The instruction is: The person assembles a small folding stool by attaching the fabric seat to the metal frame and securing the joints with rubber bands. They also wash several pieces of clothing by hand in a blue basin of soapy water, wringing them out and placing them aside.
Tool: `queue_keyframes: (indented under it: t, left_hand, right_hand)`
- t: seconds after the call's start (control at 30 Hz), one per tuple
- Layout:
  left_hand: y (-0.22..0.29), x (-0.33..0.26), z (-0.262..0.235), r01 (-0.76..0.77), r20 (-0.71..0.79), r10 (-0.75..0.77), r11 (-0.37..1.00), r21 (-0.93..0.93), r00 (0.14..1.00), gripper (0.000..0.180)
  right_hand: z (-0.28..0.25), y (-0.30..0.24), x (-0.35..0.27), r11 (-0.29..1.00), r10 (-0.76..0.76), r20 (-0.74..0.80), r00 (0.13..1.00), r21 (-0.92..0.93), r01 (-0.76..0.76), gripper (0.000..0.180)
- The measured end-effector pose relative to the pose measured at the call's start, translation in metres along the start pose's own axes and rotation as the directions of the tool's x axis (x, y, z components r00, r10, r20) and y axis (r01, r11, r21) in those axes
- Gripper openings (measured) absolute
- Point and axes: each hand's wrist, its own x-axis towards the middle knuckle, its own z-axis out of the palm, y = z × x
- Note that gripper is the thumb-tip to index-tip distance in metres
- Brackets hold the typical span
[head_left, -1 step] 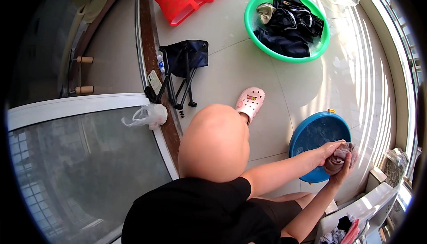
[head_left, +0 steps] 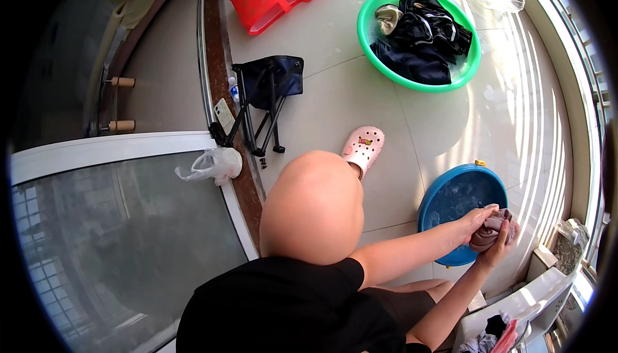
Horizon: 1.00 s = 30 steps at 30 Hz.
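1. Left hand (head_left: 475, 220) clenches the top of a wet brownish cloth (head_left: 492, 232), fingers wrapped tight.
2. Right hand (head_left: 497, 250) grips the cloth from below.
3. The cloth sits over the blue basin's (head_left: 444, 201) right rim.
4. Far off, the green basin (head_left: 367, 28) holds dark laundry.

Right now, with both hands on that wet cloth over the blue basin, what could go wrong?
1. Both hands, left hand and right hand, wring a grey-brown cloth at the blue basin edge; drips may land on the glossy tiled floor and make it slippery.
2. The pink clog rests on that smooth tile; it might slide.
3. The folding stool stands close behind, a possible trip.
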Motion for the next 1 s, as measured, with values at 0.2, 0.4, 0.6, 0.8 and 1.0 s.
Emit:
queue_keyframes:
  t: [0.2,0.4,0.6,0.8,1.0]
  left_hand:
    - [0.035,-0.025,-0.006,0.299,-0.002,-0.299,0.952,0.071,0.954,0.077]
    - [0.043,-0.021,-0.008,0.144,0.062,-0.153,0.982,0.121,0.986,0.055]
    - [0.023,-0.015,-0.004,-0.074,0.088,0.082,0.993,-0.088,0.993,0.022]
    - [0.019,0.0,-0.017,-0.163,0.038,0.175,0.963,-0.214,0.984,0.026]
    - [0.015,0.001,-0.021,-0.311,-0.098,0.311,0.95,0.015,0.945,0.017]
  right_hand:
    - [0.015,-0.016,-0.01,0.744,-0.382,0.118,0.917,-0.549,0.381,0.021]
    - [0.082,-0.057,-0.042,0.351,-0.471,0.56,0.681,-0.589,0.727,0.025]
    - [0.1,-0.053,-0.026,0.553,-0.485,0.298,0.823,-0.624,0.552,0.014]
    - [0.106,-0.021,-0.017,0.872,-0.338,-0.069,0.939,-0.398,0.285,0.016]
    - [0.106,-0.014,-0.017,0.974,-0.164,-0.248,0.955,-0.196,0.116,0.023]
